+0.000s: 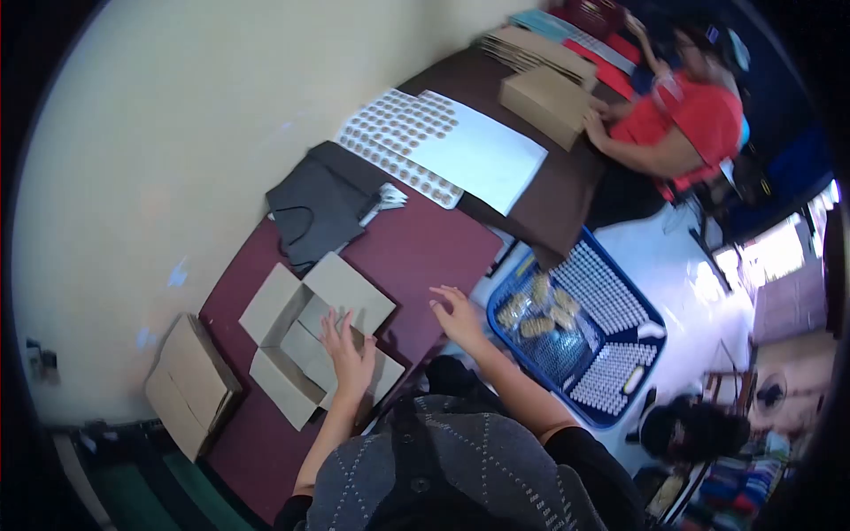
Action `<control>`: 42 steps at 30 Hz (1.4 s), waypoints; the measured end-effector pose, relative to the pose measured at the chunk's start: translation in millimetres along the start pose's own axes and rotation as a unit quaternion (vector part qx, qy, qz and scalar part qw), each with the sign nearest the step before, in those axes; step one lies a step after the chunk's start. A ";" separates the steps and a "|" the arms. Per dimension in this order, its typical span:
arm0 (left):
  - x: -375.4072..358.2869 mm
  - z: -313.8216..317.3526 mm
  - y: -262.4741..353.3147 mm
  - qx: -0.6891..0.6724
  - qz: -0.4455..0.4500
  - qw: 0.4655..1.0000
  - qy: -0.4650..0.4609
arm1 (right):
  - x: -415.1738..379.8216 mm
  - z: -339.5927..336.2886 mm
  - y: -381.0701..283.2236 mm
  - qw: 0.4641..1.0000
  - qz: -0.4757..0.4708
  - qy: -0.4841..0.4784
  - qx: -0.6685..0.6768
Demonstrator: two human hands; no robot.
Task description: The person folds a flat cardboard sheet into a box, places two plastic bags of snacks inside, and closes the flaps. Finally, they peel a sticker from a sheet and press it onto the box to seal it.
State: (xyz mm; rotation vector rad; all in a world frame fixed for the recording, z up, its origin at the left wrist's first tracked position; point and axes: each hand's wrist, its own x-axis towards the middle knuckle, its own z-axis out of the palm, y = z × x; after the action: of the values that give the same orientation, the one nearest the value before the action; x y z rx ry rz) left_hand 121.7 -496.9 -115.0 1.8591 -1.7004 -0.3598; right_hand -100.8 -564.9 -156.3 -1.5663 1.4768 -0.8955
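Observation:
An open cardboard box point(359, 290) sits on the maroon table with its flaps folded outward. My left hand point(350, 354) is over its near side, fingers spread and holding nothing, overlapping a flap in this view. To the right, my right hand point(457, 317) hovers by the table's edge, open, with its fingers stretched out. Between that hand and the wall lies a pile of dark grey cloth bags point(323, 205). A blue plastic basket point(639, 305) on the right holds several clear packets of tan items point(537, 327).
Sheets of round stickers point(398, 133) lie on the brown-covered table point(553, 199) ahead. A person in red point(708, 119) handles a closed carton point(549, 102) there, beside stacked flat boxes point(531, 53). Flattened cardboard point(190, 380) leans at the maroon table's left edge.

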 end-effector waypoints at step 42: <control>-34.7 513.0 116.8 0.169 0.085 0.793 -0.579 | -117.6 -116.5 457.1 0.871 0.450 0.183 0.068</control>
State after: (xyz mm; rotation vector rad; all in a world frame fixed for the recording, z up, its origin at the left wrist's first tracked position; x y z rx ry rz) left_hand -267.7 -586.6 -459.1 1.7651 -2.8408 -1.4166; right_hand -415.1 -461.7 -512.6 -0.4589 2.0722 -0.7033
